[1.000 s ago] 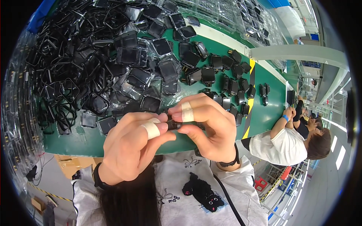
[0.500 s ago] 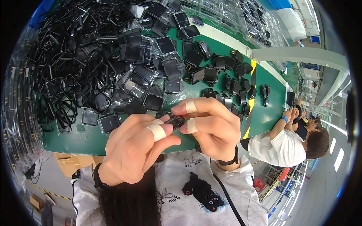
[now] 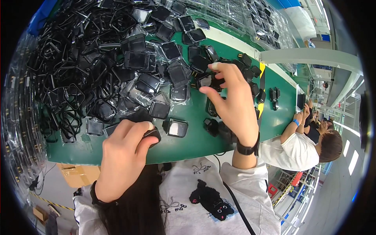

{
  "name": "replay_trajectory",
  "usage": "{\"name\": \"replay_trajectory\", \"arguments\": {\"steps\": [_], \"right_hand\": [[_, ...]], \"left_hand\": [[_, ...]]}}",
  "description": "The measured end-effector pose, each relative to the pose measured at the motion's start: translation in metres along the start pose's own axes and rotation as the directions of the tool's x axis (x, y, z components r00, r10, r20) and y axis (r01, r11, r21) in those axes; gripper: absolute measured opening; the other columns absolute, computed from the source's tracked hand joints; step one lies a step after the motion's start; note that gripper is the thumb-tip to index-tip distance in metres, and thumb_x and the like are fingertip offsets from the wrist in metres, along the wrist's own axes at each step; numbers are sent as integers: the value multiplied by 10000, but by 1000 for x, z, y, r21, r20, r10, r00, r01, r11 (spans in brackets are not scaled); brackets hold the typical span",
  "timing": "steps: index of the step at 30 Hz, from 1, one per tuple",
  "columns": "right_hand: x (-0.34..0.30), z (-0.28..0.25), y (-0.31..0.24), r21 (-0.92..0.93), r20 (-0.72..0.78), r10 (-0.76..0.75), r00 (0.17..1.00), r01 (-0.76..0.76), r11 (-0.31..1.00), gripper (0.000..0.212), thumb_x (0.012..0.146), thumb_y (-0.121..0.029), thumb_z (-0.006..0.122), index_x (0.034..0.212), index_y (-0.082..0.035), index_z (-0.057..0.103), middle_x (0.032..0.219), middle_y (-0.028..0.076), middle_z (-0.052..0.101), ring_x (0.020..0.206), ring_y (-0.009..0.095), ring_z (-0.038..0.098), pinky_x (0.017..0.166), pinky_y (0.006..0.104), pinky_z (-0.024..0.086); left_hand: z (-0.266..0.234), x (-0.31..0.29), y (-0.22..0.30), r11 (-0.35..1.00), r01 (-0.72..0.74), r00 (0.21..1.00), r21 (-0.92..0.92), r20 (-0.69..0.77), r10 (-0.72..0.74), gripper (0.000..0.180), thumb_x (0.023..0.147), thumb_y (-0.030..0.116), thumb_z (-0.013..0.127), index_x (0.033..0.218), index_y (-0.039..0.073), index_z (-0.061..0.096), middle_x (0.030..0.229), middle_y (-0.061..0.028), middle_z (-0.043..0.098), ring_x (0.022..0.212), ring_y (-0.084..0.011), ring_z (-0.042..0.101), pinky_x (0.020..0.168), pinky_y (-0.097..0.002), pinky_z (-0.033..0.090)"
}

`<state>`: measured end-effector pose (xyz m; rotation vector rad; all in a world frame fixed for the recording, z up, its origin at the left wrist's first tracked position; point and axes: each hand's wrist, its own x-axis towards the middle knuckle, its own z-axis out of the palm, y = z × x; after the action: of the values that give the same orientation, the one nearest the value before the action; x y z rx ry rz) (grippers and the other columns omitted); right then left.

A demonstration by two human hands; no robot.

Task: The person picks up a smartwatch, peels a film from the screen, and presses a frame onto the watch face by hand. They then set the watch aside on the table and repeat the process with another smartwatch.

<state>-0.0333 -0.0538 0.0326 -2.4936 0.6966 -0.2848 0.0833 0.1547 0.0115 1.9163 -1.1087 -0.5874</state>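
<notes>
My left hand (image 3: 124,152) is near the front edge of the green table, closed around a dark, rounded piece (image 3: 152,136) that its fingers partly cover. Just right of it lies a square black watch-like case (image 3: 177,128) with a glossy face. My right hand (image 3: 238,103) reaches over a cluster of thick black watch-like cases (image 3: 204,81), thumb and index finger spread apart with nothing visibly between them. A pale finger wrap (image 3: 214,66) covers its index fingertip. Another dark case (image 3: 211,126) rests below the right palm.
Black open frames (image 3: 70,74) and film-wrapped square black panels (image 3: 178,72) are heaped on the left. Clear plastic trays (image 3: 223,19) line the back and left. Beyond yellow-black tape (image 3: 261,92) sit a few cases (image 3: 275,94). A white-sleeved co-worker (image 3: 293,150) is at right.
My hands have parted from the small black part they both held. The left moved left and slightly down; the right moved up and right over the cases, its fingers spreading.
</notes>
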Motion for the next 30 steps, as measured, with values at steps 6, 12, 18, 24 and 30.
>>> {"name": "replay_trajectory", "arguments": {"steps": [6, 12, 18, 24, 30], "right_hand": [[6, 7, -6, -365, 91, 17, 996, 17, 931, 491, 691, -3, 717, 1138, -28, 518, 1093, 142, 544, 1002, 317, 533, 773, 352, 479], [1, -6, -43, 32, 114, -164, 980, 161, 986, 473, 697, -17, 725, 1129, -31, 533, 1093, 132, 550, 956, 289, 557, 735, 329, 489], [19, 10, -50, 338, 53, -198, 979, 169, 926, 379, 715, -28, 722, 1062, -23, 568, 1073, 135, 554, 878, 253, 581, 671, 306, 490], [31, 42, -51, 11, 100, -235, 967, 235, 972, 230, 733, -19, 708, 924, -8, 580, 965, 134, 583, 772, 231, 604, 608, 296, 473], [31, 19, -64, 257, 160, -7, 987, -35, 966, 150, 723, 17, 692, 820, -7, 581, 850, 107, 610, 781, 240, 613, 625, 295, 481]], "left_hand": [[3, 3, 0, 953, -60, 998, 298, 1, 62, 294, 723, 40, 732, 982, 30, 592, 788, -87, 585, 608, -177, 605, 537, -295, 473], [12, 24, 0, 614, 151, 988, -775, 104, -111, 371, 879, 119, 603, 1209, -10, 494, 1041, -129, 596, 833, -203, 632, 690, -298, 518], [-7, 28, -17, 378, 134, 991, -916, 123, -55, 474, 954, 125, 489, 1378, -7, 322, 1245, -161, 520, 1003, -208, 599, 823, -301, 508], [-40, 27, -33, 516, 54, 992, -855, -13, -126, 418, 943, 50, 474, 1333, -35, 351, 1207, -162, 536, 1045, -227, 589, 865, -336, 513], [-32, 30, -31, 485, 35, 971, -874, -85, -224, 368, 935, 133, 525, 1250, -41, 449, 1138, -181, 588, 1024, -258, 618, 859, -367, 533]]}}
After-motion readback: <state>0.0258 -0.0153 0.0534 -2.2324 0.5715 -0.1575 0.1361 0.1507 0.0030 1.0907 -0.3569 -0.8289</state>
